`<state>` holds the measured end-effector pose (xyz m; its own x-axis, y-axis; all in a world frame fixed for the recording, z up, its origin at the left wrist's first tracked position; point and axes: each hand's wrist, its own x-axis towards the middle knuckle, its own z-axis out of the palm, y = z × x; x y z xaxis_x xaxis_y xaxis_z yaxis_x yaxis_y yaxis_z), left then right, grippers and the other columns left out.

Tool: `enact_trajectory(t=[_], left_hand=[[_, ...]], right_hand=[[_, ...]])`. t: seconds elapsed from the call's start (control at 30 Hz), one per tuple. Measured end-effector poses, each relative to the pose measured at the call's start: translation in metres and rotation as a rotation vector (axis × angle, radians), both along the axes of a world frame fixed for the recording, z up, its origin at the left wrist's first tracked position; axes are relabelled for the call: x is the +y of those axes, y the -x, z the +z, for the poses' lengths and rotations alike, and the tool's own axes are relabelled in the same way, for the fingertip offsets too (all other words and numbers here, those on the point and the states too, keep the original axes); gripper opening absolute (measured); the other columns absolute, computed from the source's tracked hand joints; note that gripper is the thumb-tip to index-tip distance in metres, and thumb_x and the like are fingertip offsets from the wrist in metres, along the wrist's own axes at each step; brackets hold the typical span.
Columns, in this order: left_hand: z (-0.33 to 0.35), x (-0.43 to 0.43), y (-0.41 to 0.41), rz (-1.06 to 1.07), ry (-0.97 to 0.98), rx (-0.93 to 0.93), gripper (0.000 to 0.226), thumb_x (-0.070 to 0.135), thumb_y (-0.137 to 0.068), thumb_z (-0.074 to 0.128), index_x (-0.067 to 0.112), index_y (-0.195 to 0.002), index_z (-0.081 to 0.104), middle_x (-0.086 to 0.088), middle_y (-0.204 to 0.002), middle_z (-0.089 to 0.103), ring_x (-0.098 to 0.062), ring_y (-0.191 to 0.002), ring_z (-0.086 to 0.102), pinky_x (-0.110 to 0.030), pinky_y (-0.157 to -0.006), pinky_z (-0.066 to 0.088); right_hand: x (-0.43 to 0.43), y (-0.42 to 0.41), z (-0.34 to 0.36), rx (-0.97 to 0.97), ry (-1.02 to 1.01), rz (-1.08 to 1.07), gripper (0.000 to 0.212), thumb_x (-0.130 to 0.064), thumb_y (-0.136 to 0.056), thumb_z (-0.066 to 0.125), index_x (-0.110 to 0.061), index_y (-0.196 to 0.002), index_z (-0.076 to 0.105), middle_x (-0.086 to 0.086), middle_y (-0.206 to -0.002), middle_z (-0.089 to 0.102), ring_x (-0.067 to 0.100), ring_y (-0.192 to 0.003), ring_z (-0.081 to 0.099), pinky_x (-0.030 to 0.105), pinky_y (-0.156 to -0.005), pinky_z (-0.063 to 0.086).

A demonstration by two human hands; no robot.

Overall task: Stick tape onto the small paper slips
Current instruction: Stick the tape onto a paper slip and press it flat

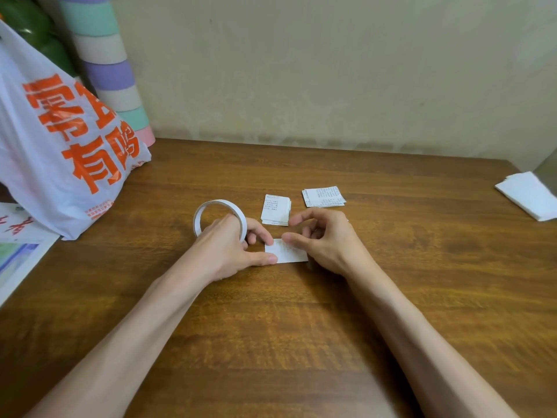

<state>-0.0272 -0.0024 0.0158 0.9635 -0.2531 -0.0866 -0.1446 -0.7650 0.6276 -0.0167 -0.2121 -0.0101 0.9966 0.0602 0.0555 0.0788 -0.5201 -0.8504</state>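
Nearest me, my left hand (232, 245) has the tape roll (220, 218) looped around it, a thin white ring standing on edge, while its thumb and fingertips pin the left edge of a small paper slip (287, 253) flat on the wooden table (271, 342). I judge that keeps the tape's free end lined up on the slip. My right hand (325, 239) hovers half-curled, index tip touching the slip's top edge, gripping nothing that I can make out. Just beyond lie two small stacks of printed slips (275, 209) (324, 197), flat and squarish, waiting within reach. Farther off, a crinkly plastic bag (60, 146) sits left, and white folded sheets (530, 194) sit right.
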Motion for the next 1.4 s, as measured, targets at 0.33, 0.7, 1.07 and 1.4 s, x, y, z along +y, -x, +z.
enact_trajectory(t=[0.33, 0.7, 1.07, 1.4], left_hand=[[0.000, 0.000, 0.001, 0.007, 0.011, -0.002, 0.026, 0.049, -0.076, 0.087, 0.042, -0.094, 0.071, 0.011, -0.078, 0.053, -0.006, -0.057, 0.047, -0.024, -0.061, 0.039], [0.000, 0.000, 0.000, 0.004, -0.001, 0.001, 0.029, 0.050, -0.077, 0.086, 0.042, -0.101, 0.072, 0.010, -0.085, 0.058, -0.004, -0.058, 0.049, -0.021, -0.057, 0.037], [0.001, 0.000, 0.001, 0.014, 0.006, 0.003, 0.028, 0.049, -0.077, 0.087, 0.042, -0.100, 0.073, 0.011, -0.080, 0.055, -0.005, -0.057, 0.047, -0.023, -0.057, 0.038], [0.000, 0.002, 0.004, 0.029, 0.053, -0.002, 0.037, 0.045, -0.079, 0.087, 0.036, -0.107, 0.063, 0.009, -0.084, 0.057, -0.006, -0.057, 0.049, -0.026, -0.061, 0.046]], right_hand=[[0.006, 0.002, -0.007, -0.042, 0.113, -0.038, 0.015, -0.033, -0.084, 0.085, -0.029, -0.088, 0.071, -0.014, -0.057, 0.056, 0.003, -0.054, 0.052, 0.029, -0.065, 0.045], [0.007, 0.006, 0.000, -0.026, 0.089, -0.016, 0.009, -0.031, -0.089, 0.079, -0.026, -0.089, 0.071, -0.012, -0.060, 0.060, 0.003, -0.056, 0.052, 0.030, -0.065, 0.046], [0.016, 0.012, 0.008, 0.003, 0.174, -0.054, 0.023, -0.047, -0.085, 0.080, -0.028, -0.093, 0.070, -0.013, -0.064, 0.061, 0.003, -0.061, 0.055, 0.026, -0.065, 0.048], [-0.003, 0.012, 0.007, -0.049, 0.215, 0.069, 0.011, -0.018, -0.088, 0.081, -0.027, -0.091, 0.074, -0.010, -0.076, 0.068, 0.002, -0.060, 0.053, 0.018, -0.064, 0.047]])
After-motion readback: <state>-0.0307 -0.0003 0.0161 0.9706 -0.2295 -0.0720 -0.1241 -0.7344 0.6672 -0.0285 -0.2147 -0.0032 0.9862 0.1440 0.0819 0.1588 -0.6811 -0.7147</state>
